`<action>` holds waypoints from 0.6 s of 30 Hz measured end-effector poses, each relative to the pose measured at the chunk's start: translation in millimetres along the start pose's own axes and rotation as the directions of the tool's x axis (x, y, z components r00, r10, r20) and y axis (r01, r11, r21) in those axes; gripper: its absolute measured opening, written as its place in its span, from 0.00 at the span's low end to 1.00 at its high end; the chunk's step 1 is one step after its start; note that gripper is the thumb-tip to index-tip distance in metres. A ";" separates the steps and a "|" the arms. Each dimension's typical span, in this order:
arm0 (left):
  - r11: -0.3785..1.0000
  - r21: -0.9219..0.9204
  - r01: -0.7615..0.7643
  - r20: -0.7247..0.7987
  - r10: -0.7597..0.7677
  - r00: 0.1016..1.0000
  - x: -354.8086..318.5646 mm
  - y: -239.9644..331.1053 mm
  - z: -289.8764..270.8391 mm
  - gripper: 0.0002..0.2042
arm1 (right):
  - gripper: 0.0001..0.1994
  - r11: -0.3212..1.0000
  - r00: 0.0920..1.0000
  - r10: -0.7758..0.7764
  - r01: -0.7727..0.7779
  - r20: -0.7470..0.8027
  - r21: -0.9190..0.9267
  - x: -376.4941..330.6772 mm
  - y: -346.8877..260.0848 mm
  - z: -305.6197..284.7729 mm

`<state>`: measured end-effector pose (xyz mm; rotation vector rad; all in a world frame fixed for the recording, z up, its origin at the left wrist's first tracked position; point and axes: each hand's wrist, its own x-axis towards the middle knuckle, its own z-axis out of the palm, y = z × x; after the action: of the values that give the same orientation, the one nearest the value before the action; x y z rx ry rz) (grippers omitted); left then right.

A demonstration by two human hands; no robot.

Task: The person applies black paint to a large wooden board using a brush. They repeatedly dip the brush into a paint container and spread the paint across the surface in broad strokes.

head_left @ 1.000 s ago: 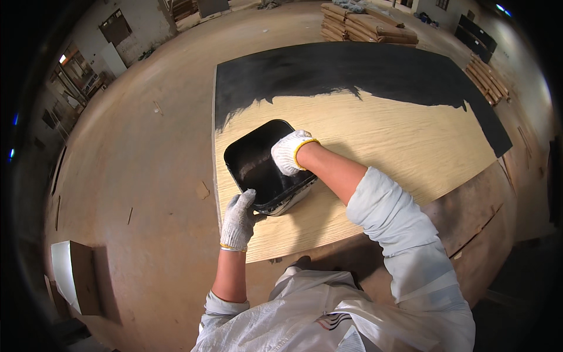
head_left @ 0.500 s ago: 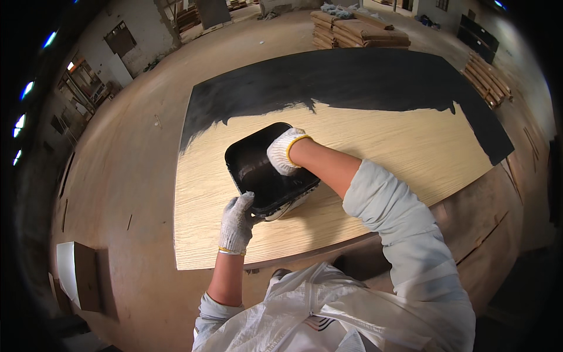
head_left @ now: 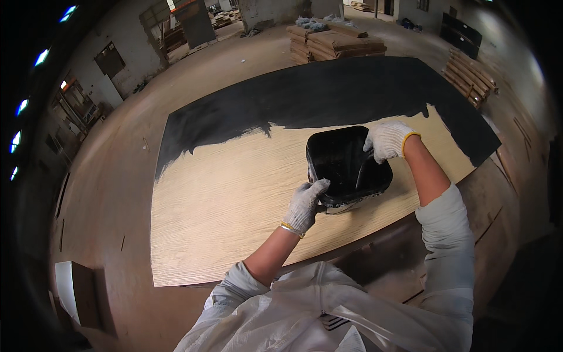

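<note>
A squarish bucket (head_left: 329,146), its inside coated in wet black paint, is tilted above the wood-grain panel (head_left: 223,205). My left hand (head_left: 305,205), in a white knit glove, is closed on the bucket's near-left rim, thumb over the edge. At the far-right rim, my gloved right hand (head_left: 388,142) has its fingers curled over the opening. A dark, thin-edged shape reaches from those fingers down into the bucket; black on black, its kind cannot be made out. Black paint (head_left: 281,97) covers the panel's far part and right end, with a ragged border against the pale wood.
Beyond the panel stands a stack of brown wrapped packages (head_left: 337,44). More long brown bundles (head_left: 469,76) lie on the floor at the far right. A pale box-like piece (head_left: 76,293) is on the floor at the lower left.
Both hands and the bucket have moved right across the panel. My right hand has come from over the bucket's inside to its far-right rim. The view has shifted a little.
</note>
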<state>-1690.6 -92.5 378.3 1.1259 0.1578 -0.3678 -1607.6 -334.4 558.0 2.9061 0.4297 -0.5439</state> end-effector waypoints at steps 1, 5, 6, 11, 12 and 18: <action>1.000 0.002 -0.003 0.027 0.003 1.000 8.8 -5.4 13.0 0.21 | 0.28 0.999 0.999 0.036 -0.036 0.009 0.023 -9.2 16.4 1.7; 0.998 0.033 0.050 0.110 -0.053 0.992 43.2 -30.4 48.9 0.25 | 0.30 0.987 0.987 0.163 -0.163 0.005 0.014 -26.7 58.0 28.4; 0.997 0.040 0.062 0.125 -0.067 0.990 50.6 -35.2 51.7 0.25 | 0.30 0.982 0.982 0.187 -0.187 -0.010 0.006 -29.0 61.5 33.2; 0.989 0.110 0.094 0.114 -0.107 0.988 76.6 -47.1 73.2 0.29 | 0.26 0.969 0.968 0.244 -0.240 -0.065 0.061 -38.1 83.6 61.3; 0.988 0.121 0.094 0.119 -0.108 0.987 80.2 -46.5 74.2 0.29 | 0.26 0.970 0.968 0.240 -0.238 -0.072 0.041 -35.7 84.8 66.4; 0.993 0.119 -0.019 0.117 0.005 0.993 81.4 -47.8 80.0 0.34 | 0.26 0.942 0.935 0.335 -0.333 -0.116 0.038 -29.8 70.8 70.5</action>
<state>-1637.3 -199.7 346.9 1.2203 0.0261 -0.4359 -1635.9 -423.1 511.0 2.9453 -0.0607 -0.3210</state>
